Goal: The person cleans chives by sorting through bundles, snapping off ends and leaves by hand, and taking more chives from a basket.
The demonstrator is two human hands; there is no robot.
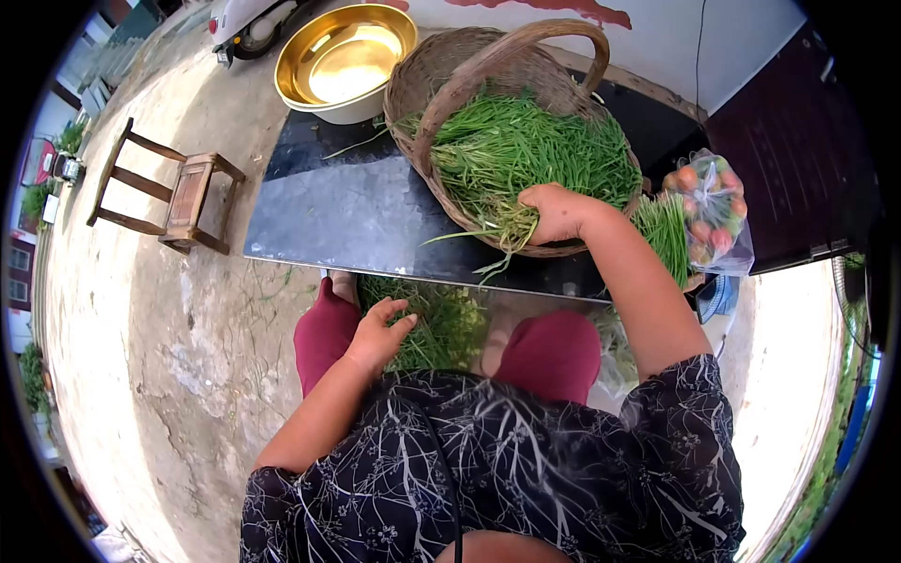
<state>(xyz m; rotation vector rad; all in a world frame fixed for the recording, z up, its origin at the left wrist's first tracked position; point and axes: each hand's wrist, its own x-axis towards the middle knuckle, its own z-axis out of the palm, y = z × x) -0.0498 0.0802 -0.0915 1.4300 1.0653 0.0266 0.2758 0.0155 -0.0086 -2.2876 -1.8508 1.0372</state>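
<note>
A wicker basket with a tall handle stands on the dark table, holding a heap of long thin green stalks. My right hand is closed around a bunch of paler, yellowish stalks at the basket's near rim, and some ends hang over it. Below the table edge, my left hand has its fingers apart and nothing in it, over a pile of green leaves and stalks between my knees. Right of the basket lies a neat bundle of green stalks.
A gold-coloured basin sits at the table's far left corner. At the right end is a clear plastic bag of reddish round produce. A wooden chair stands on the concrete floor to the left, and a parked scooter is beyond.
</note>
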